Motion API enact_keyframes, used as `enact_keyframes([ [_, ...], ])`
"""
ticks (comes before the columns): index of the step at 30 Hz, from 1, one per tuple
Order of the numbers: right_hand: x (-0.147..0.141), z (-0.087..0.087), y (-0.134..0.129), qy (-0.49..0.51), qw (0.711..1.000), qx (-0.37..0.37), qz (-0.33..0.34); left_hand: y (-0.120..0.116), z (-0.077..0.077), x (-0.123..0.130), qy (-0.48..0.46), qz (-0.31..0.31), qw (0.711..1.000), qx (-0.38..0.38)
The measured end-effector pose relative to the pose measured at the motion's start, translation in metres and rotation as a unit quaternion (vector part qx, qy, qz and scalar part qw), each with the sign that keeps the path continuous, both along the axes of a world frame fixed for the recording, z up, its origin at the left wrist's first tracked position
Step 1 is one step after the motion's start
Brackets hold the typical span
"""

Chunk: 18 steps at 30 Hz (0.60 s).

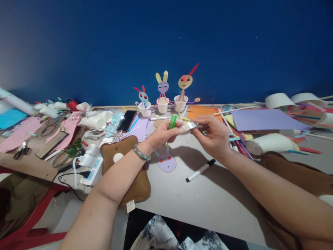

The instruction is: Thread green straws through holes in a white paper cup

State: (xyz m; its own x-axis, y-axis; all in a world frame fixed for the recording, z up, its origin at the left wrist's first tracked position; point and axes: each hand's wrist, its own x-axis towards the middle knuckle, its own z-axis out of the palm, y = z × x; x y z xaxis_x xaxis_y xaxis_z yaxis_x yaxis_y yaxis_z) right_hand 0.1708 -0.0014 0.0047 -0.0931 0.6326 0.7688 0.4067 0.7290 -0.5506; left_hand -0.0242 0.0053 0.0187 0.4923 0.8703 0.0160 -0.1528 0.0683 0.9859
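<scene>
and here you are, both hands closed on a small silvery piece (pixel 188 127), too blurred to name exactly. it's right between them, long axis running crosswise, tipping up slightly to the right: left hand (pixel 165 133) grips one end, right hand (pixel 213 134) pinches the other, neither clearly nearer. a green ring (pixel 172 122) sits against your left fingers, while the purple rabbit face (pixel 167 163) lies below, just nearer you.

The green ring (pixel 172 122) is upright, beyond the purple rabbit face (pixel 167 162). The small silvery piece (pixel 188 127), blurred, is tilted, beyond and right of that face.
</scene>
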Motion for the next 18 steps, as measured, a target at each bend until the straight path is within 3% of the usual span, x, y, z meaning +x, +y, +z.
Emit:
enact_keyframes([
  [9, 0.001, -0.008, 0.006, 0.089, 0.988, -0.117, 0.050, 0.001, -0.004, 0.001, -0.010, -0.016, 1.000, 0.006],
  [18, -0.001, -0.001, 0.011, 0.120, 0.964, -0.208, 0.115, 0.000, 0.000, 0.000, 0.018, -0.010, 0.998, 0.063],
])
